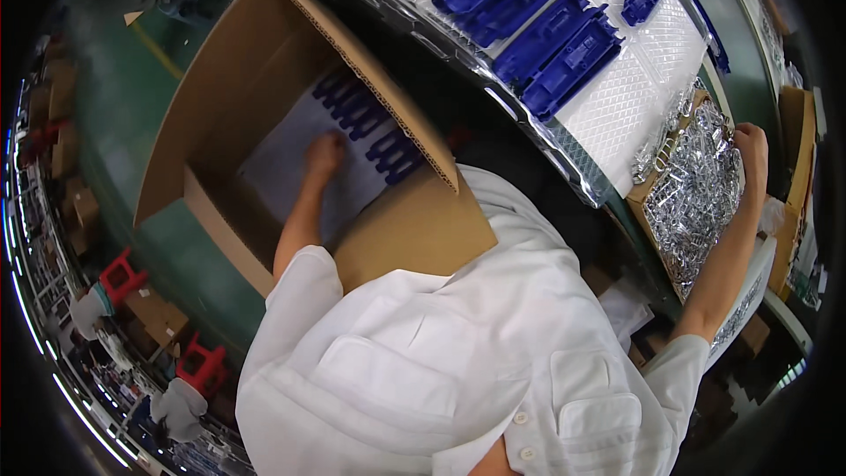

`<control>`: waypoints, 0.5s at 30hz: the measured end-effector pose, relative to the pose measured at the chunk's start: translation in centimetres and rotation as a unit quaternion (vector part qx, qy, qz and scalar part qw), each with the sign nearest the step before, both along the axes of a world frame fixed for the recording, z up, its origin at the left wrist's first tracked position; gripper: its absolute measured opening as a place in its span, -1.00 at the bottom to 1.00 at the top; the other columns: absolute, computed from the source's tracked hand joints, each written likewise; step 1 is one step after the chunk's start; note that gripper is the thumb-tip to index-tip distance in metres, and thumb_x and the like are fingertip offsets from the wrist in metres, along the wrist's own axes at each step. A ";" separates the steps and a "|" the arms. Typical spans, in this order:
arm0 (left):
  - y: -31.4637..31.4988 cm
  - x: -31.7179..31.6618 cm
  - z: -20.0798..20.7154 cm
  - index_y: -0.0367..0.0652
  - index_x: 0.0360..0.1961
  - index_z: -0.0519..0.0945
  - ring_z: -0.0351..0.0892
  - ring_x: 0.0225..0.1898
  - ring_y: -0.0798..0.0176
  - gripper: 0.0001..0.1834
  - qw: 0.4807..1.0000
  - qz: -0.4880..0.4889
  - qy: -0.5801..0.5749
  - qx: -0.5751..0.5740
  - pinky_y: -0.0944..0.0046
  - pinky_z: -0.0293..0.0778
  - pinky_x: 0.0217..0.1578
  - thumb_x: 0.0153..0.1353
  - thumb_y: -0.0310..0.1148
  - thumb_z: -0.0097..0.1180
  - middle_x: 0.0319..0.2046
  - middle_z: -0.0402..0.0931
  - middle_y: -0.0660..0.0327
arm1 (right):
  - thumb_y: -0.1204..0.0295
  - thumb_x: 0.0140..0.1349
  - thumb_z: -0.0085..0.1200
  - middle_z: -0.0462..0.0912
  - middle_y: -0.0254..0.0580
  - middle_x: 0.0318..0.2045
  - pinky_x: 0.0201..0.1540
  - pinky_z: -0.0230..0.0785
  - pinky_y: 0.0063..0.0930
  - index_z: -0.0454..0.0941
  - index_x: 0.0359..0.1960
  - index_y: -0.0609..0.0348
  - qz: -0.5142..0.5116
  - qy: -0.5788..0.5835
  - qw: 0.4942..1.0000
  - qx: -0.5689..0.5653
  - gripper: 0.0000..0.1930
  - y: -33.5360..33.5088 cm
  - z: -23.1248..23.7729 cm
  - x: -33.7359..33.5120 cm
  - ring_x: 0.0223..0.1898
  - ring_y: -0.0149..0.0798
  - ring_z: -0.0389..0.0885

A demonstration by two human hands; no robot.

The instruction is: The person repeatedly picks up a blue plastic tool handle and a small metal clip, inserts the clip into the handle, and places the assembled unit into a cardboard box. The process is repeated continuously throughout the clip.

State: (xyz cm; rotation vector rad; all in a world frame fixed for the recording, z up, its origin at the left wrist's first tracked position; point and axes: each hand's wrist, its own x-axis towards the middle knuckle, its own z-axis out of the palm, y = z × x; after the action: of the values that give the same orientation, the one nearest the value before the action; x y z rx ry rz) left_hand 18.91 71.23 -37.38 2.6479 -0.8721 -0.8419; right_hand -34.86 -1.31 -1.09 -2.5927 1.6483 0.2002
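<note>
My left hand (326,154) reaches down into an open cardboard box (379,234). It is closed, its fingers curled, over a white sheet (286,159) in the box; anything inside the grip is hidden. Just right of that hand, a row of dark blue plastic parts (357,110) lies along the box's right side. At the far right, my right hand (751,148) is also closed, by the edge of a shallow carton heaped with shiny metal clips (696,203). I cannot make out whether it holds anything.
Several blue plastic housings (564,53) lie on a table covered with white quilted sheeting (608,115), beyond the cardboard box. Another cardboard carton (796,141) stands at the far right. Two red stools (201,366) are on the green floor at the left.
</note>
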 end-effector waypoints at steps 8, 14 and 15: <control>-6.0 -3.8 0.7 -0.06 -0.08 0.73 0.59 0.06 -0.07 -0.72 0.978 -0.127 -0.157 -0.059 -0.01 0.59 -0.03 0.15 -0.43 0.26 -0.05 0.49 0.10 | 0.36 0.36 0.06 0.77 -0.02 -0.04 0.08 0.52 -0.34 0.68 0.12 0.20 -0.031 -0.153 0.974 -0.162 -0.63 5.3 4.0 -3.6 0.00 -0.18 0.75; -2.9 -4.2 3.1 -0.14 -0.04 0.65 0.61 0.05 -0.16 -0.64 0.971 -0.084 -0.098 -0.201 -0.06 0.57 0.03 0.07 -0.44 0.23 0.01 0.56 -0.02 | 0.43 0.55 -0.01 0.73 -0.18 0.07 0.09 0.55 -0.41 0.67 0.16 0.21 -0.069 -0.353 0.914 -0.188 -0.71 20.2 8.6 -1.0 0.01 -0.31 0.72; -2.3 -3.7 4.3 -0.15 -0.02 0.64 0.63 0.03 -0.18 -0.61 0.984 -0.057 -0.048 -0.160 -0.06 0.57 0.03 0.06 -0.43 0.23 -0.01 0.59 -0.04 | 0.46 0.54 0.01 0.73 -0.16 0.06 0.08 0.56 -0.42 0.67 0.15 0.23 -0.066 -0.360 0.909 -0.198 -0.72 22.7 8.8 -0.7 0.00 -0.31 0.72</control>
State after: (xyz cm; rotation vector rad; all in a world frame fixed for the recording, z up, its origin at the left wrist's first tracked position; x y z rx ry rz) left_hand 15.20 68.97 -33.05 2.3902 -1.0916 -0.5469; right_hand -35.54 21.40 7.74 -2.3017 1.6466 -1.0670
